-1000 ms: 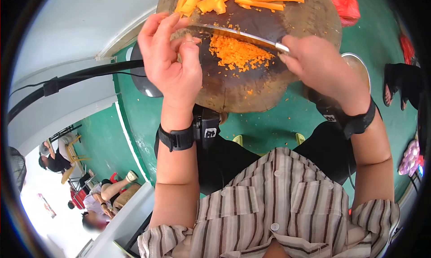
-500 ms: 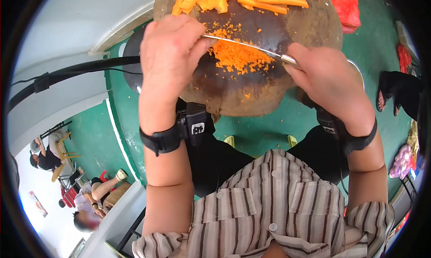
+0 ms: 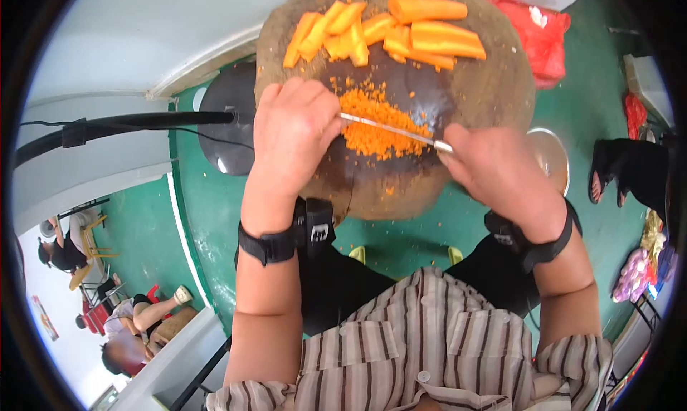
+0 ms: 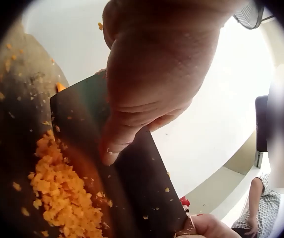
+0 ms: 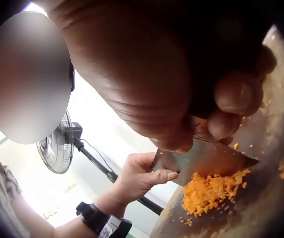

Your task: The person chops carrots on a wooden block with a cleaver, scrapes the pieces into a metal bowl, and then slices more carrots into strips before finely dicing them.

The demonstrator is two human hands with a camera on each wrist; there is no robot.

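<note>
A cleaver point(image 3: 390, 129) stands on edge over a heap of finely chopped carrot point(image 3: 368, 143) on a round wooden chopping block point(image 3: 494, 89). My right hand point(image 3: 501, 171) grips its handle. At the blade's other end, my left hand point(image 3: 292, 135) pinches the upper part of the blade between thumb and fingers. In the left wrist view, the left thumb lies flat against the broad dark blade point(image 4: 137, 193), beside the chopped carrot point(image 4: 65, 201). Larger carrot pieces point(image 3: 438, 37) lie at the far side of the block.
A red plastic bag point(image 3: 533, 50) is at the block's far right, and a metal bowl point(image 3: 554, 157) stands below the right edge. A black stand base with a pole point(image 3: 179, 118) is on the left by the wall. Another person's feet point(image 3: 597, 186) are at the right.
My left hand, spread at the blade's end a second ago, now has its fingers closed over the blade. The head view has shifted, showing more of the block's far side.
</note>
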